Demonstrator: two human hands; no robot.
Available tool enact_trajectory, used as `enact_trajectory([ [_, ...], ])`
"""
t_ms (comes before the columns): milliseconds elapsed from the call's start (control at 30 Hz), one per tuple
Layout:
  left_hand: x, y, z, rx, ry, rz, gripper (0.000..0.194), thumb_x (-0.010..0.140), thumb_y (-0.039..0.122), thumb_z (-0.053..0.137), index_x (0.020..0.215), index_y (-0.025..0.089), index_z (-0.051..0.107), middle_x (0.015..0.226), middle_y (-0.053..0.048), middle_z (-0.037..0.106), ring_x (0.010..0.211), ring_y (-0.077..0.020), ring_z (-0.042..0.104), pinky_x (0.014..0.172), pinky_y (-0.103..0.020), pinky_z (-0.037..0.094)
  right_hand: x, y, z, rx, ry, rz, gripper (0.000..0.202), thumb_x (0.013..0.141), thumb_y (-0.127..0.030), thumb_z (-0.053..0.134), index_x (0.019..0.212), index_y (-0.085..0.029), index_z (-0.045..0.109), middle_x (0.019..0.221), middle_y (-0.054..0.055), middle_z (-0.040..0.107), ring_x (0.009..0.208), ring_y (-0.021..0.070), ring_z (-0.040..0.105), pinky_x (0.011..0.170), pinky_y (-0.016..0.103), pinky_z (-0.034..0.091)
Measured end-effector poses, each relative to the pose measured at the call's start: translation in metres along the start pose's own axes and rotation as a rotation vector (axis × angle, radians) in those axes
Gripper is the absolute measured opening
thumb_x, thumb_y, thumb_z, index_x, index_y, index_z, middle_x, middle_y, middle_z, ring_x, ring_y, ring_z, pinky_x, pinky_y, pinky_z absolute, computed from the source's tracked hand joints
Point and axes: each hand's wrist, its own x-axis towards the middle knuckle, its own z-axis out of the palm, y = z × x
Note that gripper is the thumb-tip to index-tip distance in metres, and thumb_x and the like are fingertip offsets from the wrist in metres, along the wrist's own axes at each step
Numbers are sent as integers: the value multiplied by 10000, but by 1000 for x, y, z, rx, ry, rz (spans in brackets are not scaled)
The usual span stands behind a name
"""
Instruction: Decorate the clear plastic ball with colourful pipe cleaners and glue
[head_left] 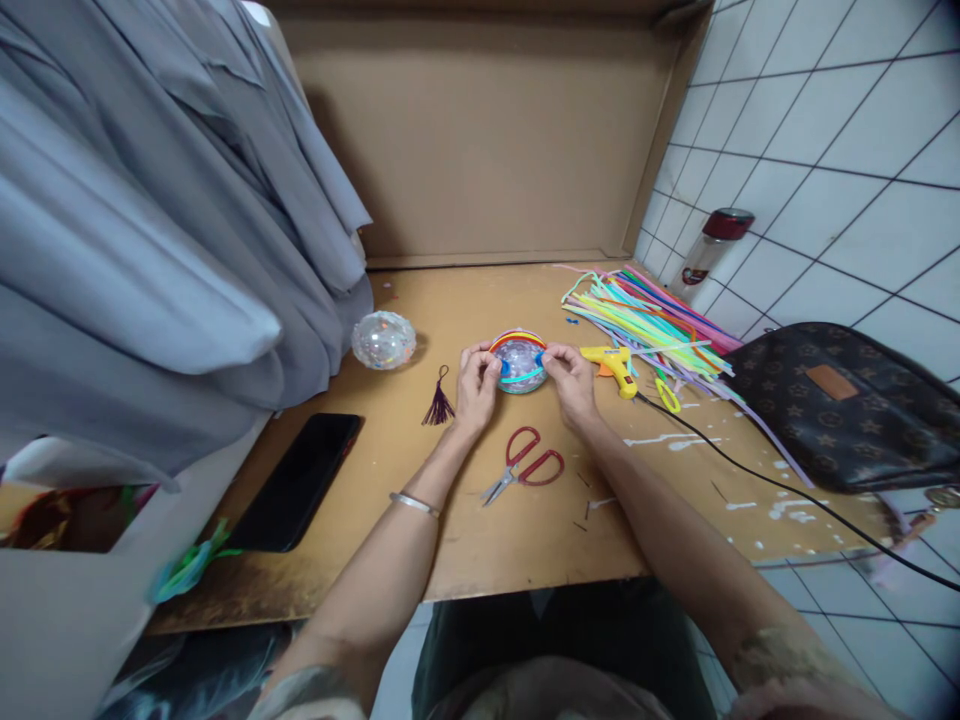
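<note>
Between my hands is a clear plastic ball (520, 362) with colourful strips, red, orange and yellow over its top and turquoise round its lower side. My left hand (478, 383) grips its left side, thumb and fingers closed at a small blue piece. On the right side my right hand (568, 378) pinches another blue piece against the ball. Red-handled scissors (523, 466) lie just in front of the ball, and a dark purple tassel (439, 403) lies left of my left hand. A yellow glue gun (613, 370) rests close to my right hand.
A second clear ball (384, 340) sits at the left, near a grey cloth (150, 200). A black phone (298, 482) lies front left. Colourful pipe cleaners (652, 320), a bottle (709, 255) and a brown bag (855, 405) are at right. The glue gun's black cord (750, 470) crosses the table.
</note>
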Motion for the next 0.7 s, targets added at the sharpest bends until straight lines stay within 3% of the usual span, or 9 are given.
enact_trajectory([
  [467,-1,2,3,-26,6,-23,333,960,506,448,856,208,552,1180,-123,593,1171,-233,565,1010,-388,456,-3,2,4,32,66,25,214,675,-388,699,757,-211,610,886,22,625,828,174,571,793,322,478],
  [700,-2,1,4,7,-13,-41,355,960,537,433,883,211,551,1177,-117,581,1167,-233,567,959,-378,481,-2,5,2,-45,20,-22,202,729,-403,670,764,-215,604,866,27,623,872,192,570,811,337,478],
])
